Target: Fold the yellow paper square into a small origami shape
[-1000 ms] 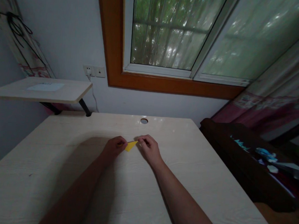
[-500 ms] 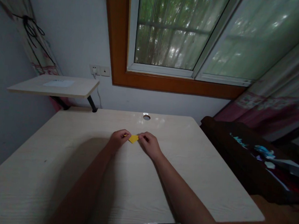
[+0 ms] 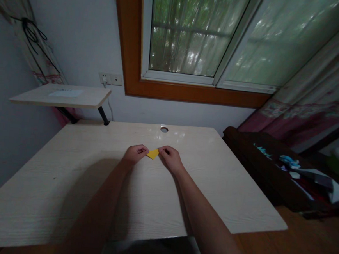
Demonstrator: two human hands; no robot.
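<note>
While both forearms stretch across the pale wooden table [image 3: 226, 186], the left hand [image 3: 134, 154] and right hand [image 3: 170, 158] each pinch one end of a small folded yellow paper [image 3: 153, 154], low at the tabletop's middle, near a round cable hole [image 3: 164, 129].

Small folded yellow paper [image 3: 153, 154], fingers-pinched.

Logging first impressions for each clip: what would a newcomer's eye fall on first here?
The small yellow paper piece stands out as the one bright spot, held at its two ends by the left hand and the right hand near the middle of the pale wooden table. Above it, the big wood-framed window with green foliage outside fills the upper part of the view.
</note>
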